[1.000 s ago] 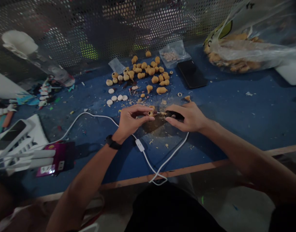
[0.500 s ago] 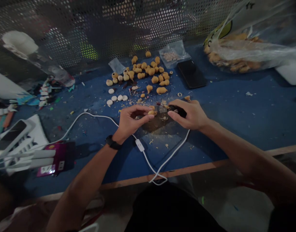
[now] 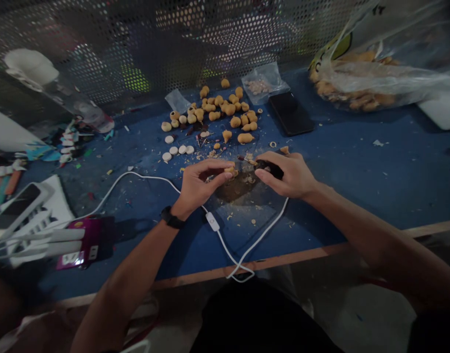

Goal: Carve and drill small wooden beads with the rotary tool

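Note:
My left hand (image 3: 203, 184) pinches a small tan bead (image 3: 230, 170) between thumb and fingertips. My right hand (image 3: 287, 174) grips a black-handled tool (image 3: 269, 169), and its thin tip (image 3: 241, 158) points away from the bead, a short gap apart. Beneath both hands, tan shavings (image 3: 247, 180) lie scattered on the blue workbench (image 3: 357, 191). Beyond my fingers is a heap of similar tan pieces (image 3: 213, 110), with several white discs (image 3: 179, 150) at its near left.
A white cable (image 3: 225, 245) with an inline switch runs under my left wrist. A black phone (image 3: 291, 113), small plastic bag (image 3: 260, 83) and large bag of tan pieces (image 3: 357, 83) lie ahead. Perforated metal (image 3: 210, 39) stands behind. Clutter and a white stand (image 3: 37, 240) occupy the left.
My hands have moved apart, and the tool's tip has come out of the bead. My right hand has shifted up and to the right, and the bead sits deeper in my left fingers.

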Demonstrator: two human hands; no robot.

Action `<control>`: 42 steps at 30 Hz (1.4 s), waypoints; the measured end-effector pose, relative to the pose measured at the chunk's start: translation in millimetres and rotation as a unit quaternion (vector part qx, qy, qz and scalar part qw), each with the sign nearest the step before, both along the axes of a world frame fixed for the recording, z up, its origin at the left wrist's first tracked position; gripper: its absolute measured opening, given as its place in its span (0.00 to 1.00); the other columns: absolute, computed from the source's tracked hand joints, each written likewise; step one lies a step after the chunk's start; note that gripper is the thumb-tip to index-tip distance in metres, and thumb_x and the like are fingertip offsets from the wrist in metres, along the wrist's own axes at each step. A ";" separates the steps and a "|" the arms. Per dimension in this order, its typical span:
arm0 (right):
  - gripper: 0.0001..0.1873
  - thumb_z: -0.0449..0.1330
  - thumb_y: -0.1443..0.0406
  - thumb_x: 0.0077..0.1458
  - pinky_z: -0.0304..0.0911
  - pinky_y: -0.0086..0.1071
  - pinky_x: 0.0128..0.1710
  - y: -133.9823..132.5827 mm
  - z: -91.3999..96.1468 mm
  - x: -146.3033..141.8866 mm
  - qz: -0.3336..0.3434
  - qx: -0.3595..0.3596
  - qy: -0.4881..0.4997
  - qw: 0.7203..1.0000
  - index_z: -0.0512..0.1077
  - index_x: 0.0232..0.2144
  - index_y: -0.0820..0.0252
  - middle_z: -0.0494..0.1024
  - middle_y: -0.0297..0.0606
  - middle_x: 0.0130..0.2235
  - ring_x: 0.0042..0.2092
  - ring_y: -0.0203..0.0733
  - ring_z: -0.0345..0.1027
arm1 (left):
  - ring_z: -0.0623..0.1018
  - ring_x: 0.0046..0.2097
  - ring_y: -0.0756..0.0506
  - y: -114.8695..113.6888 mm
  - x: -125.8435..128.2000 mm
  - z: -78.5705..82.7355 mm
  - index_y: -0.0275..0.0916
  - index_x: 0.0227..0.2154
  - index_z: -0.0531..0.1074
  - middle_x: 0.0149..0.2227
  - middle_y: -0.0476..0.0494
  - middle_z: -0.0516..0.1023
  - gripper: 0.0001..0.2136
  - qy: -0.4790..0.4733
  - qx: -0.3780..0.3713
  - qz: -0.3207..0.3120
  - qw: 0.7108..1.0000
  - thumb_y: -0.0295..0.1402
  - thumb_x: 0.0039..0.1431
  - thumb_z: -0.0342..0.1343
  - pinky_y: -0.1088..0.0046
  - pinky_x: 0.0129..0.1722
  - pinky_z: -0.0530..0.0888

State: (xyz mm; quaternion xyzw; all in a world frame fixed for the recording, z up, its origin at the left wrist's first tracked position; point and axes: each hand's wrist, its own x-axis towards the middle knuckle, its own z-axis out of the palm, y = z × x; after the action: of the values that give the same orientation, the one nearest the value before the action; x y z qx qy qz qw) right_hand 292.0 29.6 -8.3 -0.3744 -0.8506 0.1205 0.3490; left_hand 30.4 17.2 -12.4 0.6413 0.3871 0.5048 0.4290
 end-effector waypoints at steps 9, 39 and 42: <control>0.17 0.56 0.52 0.67 0.61 0.32 0.30 -0.8 -5.4 -1.1 0.022 -0.006 -0.019 1.000 0.76 0.43 0.58 0.79 0.34 0.27 0.26 0.39 0.71 | 0.86 0.41 0.46 3.7 -1.6 -3.9 0.43 0.40 0.85 0.42 0.41 0.87 0.13 -0.002 0.060 -0.021 0.998 0.36 0.52 0.75 0.69 0.44 0.84; 0.17 0.68 0.52 0.59 0.58 0.34 0.34 -14.4 13.9 -31.5 -0.004 -0.212 0.149 0.966 0.71 0.32 0.57 0.74 0.32 0.28 0.31 0.39 0.67 | 0.84 0.40 0.48 -11.3 12.6 -1.8 0.46 0.43 0.86 0.42 0.43 0.85 0.13 0.017 0.086 -0.021 0.996 0.35 0.54 0.74 0.73 0.38 0.82; 0.15 0.69 0.53 0.58 0.60 0.34 0.34 -14.3 12.7 -30.9 0.013 -0.228 0.173 0.958 0.73 0.33 0.58 0.75 0.32 0.28 0.32 0.40 0.69 | 0.84 0.39 0.48 -12.3 13.8 -1.8 0.46 0.42 0.86 0.41 0.43 0.85 0.11 -0.013 0.043 -0.033 0.998 0.36 0.55 0.73 0.73 0.38 0.82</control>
State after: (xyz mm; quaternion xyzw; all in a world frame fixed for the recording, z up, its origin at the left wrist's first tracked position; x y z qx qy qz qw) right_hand 261.1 15.3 4.4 -0.4060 -0.7319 0.3788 0.3948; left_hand 44.2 4.9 -14.2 0.6647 0.3383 0.5149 0.4225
